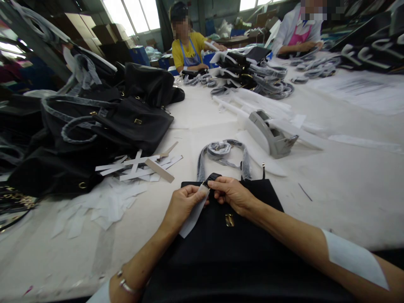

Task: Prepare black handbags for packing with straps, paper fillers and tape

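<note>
A black handbag (217, 248) lies before me on the table, its gold clasp (230, 220) facing up. Above its top edge my left hand (186, 204) pinches a white paper strip (193, 219) that hangs down over the bag. My right hand (232, 193) closes on a short black strap (214, 176) with a bit of gold metal, right beside the left fingertips. Beyond the bag's edge curves a plastic-wrapped handle (202, 162). A zipper pull (263, 170) stands up at the right corner. The fingers hide where strip and strap meet.
Black handbags (132, 122) are heaped at the left. Loose paper strips (135, 168) and white pieces (104, 206) lie nearer. A grey tape dispenser (271, 132) stands right of centre on white sheeting. Two people work across the table, beside a pile of wrapped bags (252, 69).
</note>
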{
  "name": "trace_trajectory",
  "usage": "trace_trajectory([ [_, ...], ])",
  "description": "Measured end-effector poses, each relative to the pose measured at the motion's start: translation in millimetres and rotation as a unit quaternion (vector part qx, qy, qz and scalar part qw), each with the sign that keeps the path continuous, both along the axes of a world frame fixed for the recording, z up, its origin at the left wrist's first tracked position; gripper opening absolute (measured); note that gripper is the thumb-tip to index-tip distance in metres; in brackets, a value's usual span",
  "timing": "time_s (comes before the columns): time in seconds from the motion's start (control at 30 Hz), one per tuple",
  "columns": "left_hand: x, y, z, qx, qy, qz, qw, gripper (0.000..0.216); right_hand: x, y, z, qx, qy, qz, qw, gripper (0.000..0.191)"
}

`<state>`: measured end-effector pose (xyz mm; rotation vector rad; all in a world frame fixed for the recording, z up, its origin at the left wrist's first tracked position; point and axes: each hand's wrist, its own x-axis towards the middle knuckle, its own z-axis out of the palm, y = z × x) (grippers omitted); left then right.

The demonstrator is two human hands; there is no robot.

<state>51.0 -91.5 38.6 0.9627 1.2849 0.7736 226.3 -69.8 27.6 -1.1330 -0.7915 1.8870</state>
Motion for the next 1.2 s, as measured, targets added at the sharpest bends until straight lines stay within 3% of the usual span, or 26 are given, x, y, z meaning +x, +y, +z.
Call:
trace_trajectory([
  [0.13,0.4,0.8,0.9,0.027,0.041,-0.003,0.999,0.041,-0.1,-0.7,-1.5,-0.003,-0.003,0.003,1.000,0.038],
  [0.4,2.4,1.4,5.8,0.016,0.014,-0.004,1.000,0.038,0.3,-0.4,0.7,-0.007,-0.006,0.017,1.000,0.035],
  [0.6,1.6,-0.9,5.9,0.061,0.102,-0.030,0.992,0.039,5.4,3.0,-0.4,-0.046,0.033,0.006,0.998,0.035],
  [0.87,0.0,0.5,2.9,0.040,0.059,-0.030,0.997,0.039,3.6,1.0,-5.2,-0.031,0.044,-0.020,0.998,0.042],
  [1.2,1.9,1.2,4.0,0.045,0.075,-0.034,0.996,0.038,-3.2,-4.1,-5.9,0.014,0.014,-0.038,0.999,0.044],
])
